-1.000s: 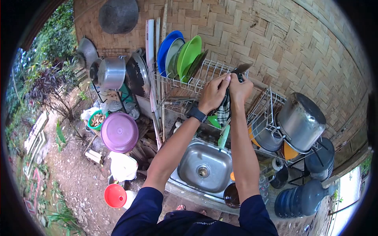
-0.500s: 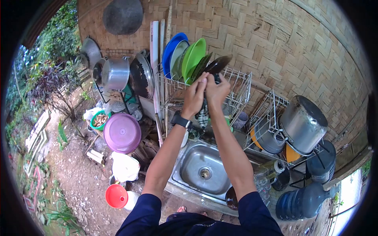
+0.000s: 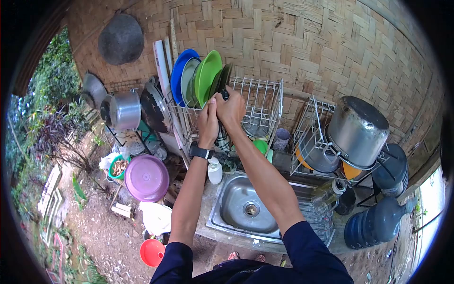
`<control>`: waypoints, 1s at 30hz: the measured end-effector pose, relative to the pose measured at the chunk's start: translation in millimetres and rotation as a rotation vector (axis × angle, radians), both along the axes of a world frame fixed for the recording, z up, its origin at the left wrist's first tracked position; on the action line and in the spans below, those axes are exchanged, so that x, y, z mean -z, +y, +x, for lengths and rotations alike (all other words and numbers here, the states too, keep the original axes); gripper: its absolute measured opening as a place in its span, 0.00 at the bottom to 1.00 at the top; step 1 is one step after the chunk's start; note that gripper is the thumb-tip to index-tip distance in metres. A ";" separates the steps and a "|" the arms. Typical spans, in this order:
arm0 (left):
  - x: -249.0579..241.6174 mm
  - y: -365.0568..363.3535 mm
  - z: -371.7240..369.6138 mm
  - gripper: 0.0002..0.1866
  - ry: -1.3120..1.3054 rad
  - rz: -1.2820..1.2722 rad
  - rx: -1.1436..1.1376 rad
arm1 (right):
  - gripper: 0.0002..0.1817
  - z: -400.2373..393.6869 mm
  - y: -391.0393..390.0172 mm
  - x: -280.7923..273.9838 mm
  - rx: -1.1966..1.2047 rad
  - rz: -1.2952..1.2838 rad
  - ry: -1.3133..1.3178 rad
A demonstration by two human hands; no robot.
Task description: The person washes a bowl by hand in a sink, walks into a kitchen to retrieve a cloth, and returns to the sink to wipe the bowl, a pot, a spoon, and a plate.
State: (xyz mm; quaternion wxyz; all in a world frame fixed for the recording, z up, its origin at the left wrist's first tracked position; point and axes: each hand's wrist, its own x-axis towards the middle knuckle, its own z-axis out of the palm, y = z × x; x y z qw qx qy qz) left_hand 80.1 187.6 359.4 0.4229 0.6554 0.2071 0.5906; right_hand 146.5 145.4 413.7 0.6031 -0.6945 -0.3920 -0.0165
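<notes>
My left hand (image 3: 208,123) and my right hand (image 3: 230,111) are together at the front of the white wire dish rack (image 3: 272,87), fingers closed. A black-and-white checkered cloth (image 3: 222,141) hangs below them, bunched in their grip. A dark bit shows above the right fingers; I cannot make out whether it is the same cloth. Just beyond my fingertips, dark glassy plates (image 3: 223,78) stand on edge. To their left, a green plate (image 3: 208,75), a pale plate (image 3: 190,78) and a blue plate (image 3: 178,75) stand upright too.
Below my forearms lies a steel sink (image 3: 236,203), with a white pump bottle (image 3: 214,173) at its left corner. A second wire rack (image 3: 307,128) holds a large upturned pot (image 3: 359,128). Water jugs (image 3: 373,227) stand at right. A purple basin (image 3: 146,178) is at left.
Both hands have shifted left in view as the camera turned slightly right. The dark plate that leaned out above my right hand now appears nearly edge-on, close beside the other plates.
</notes>
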 end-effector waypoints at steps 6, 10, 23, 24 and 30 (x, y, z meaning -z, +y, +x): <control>-5.0 -0.6 -3.9 0.25 -0.003 -0.022 0.024 | 0.23 -1.8 14.1 11.5 0.052 -0.004 0.019; -7.3 -11.3 -11.5 0.23 -0.011 0.038 0.019 | 0.24 -8.8 8.1 22.3 0.107 0.236 -0.062; 285.6 -270.6 17.3 0.28 0.026 -0.961 0.447 | 0.29 -11.4 -292.4 310.5 -0.083 0.117 0.715; 312.2 -295.1 19.3 0.30 0.079 -1.061 0.611 | 0.31 -14.4 -324.4 331.2 -0.033 0.027 0.626; 404.2 -383.1 59.0 0.27 0.509 -0.799 0.536 | 0.23 46.5 -459.1 420.0 0.526 -0.187 0.614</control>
